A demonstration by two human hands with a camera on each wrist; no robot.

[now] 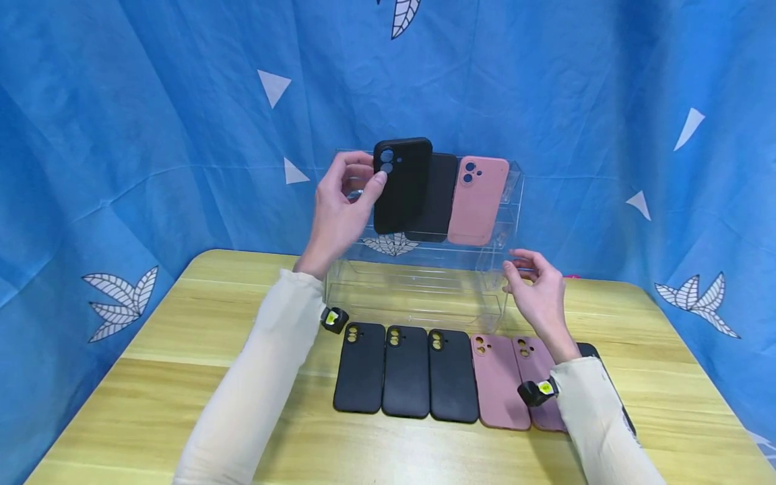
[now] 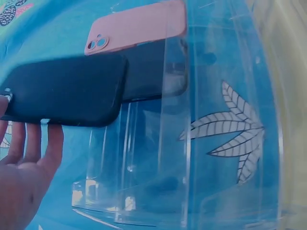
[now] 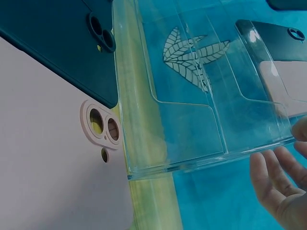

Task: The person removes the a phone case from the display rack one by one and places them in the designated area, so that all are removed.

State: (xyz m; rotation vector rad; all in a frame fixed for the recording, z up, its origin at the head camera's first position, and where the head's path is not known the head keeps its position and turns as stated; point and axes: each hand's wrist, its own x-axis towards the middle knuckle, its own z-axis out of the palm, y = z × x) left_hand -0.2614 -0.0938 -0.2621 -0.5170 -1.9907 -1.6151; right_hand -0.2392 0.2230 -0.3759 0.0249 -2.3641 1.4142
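Observation:
My left hand [image 1: 348,202] pinches a black phone case [image 1: 405,192] by its left edge, thumb beside the camera cutouts. The case is upright over the top tier of a clear plastic display stand [image 1: 424,283]. In the left wrist view, the held case [image 2: 67,88] overlaps another black case [image 2: 151,72] behind it. Right of that, a pink phone case [image 1: 479,201] leans on the top tier. My right hand [image 1: 538,289], fingers loosely bent, is at the stand's right side. In the right wrist view its fingertips [image 3: 259,165] are right by the stand's edge.
In front of the stand, several black phone cases [image 1: 359,369] and two pink ones [image 1: 500,384] lie in a row on the wooden table [image 1: 151,377]. Another dark case [image 1: 588,350] is partly hidden under my right forearm. A blue patterned curtain [image 1: 182,135] hangs behind.

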